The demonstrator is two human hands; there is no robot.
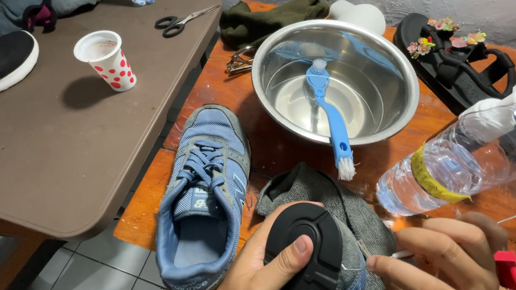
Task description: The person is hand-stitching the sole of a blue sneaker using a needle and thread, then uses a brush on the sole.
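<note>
a round steel bowl (391, 65) is sitting on the orange wooden table (200, 90), shiny and smooth, with what looks like a shallow pool of clear water in it. a blue plastic brush (331, 120) is lying in the bowl, one bristled end down inside and the white-bristled other end sticking out over the near rim. a clear plastic bottle (467, 163) with a blue cap and a yellow band is lying tilted at the right, partly filled with clear liquid. a white paper cup with red dots (107, 60) is standing upright on the brown table (46, 162) at the left; whether it holds anything is hard to tell.

the left hand (254, 281) is gripping an upturned shoe (309, 256), thumb pressing across its black ribbed rubber sole; grey and blue fabric is showing at its edge. the shoe is at the near edge of the picture, over a grey knitted cloth (356, 208). the right hand (445, 253) is curling its fingers, pinching something small and pale beside the shoe; what it is cannot be made out, and the hand is cut off by the frame.

a blue and grey laced sneaker (205, 196) is resting upright just left of the held one. a red object (508, 268) is peeking in at the bottom right, mostly cut off. black sandals (450, 71) with small flowers are lying behind the bottle.
</note>
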